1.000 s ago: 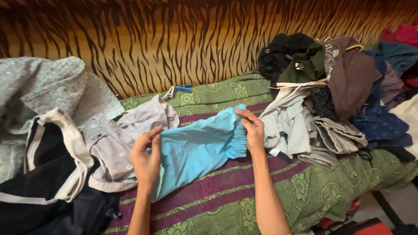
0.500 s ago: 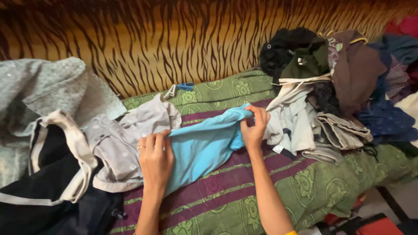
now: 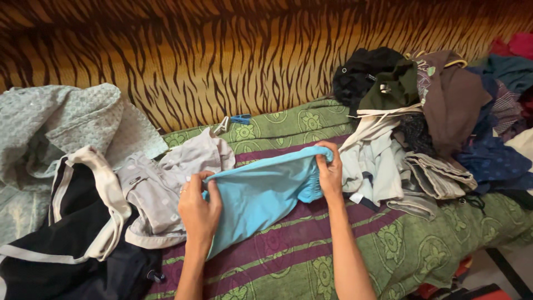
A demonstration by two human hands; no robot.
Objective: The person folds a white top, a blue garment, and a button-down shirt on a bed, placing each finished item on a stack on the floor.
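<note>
Stretching blue garment (image 3: 261, 191) between both hands' fingers (image 3: 194, 186)

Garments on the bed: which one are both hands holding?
The light blue garment, gripped by the left hand and right hand; the grey one beside it lies untouched.

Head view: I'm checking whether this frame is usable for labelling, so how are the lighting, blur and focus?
Head view: warm, dim light; blue garment and both hands, left hand and right hand, are fairly sharp; the dark clothes pile loses detail in shadow; the black garment is underexposed; no glare.
</note>
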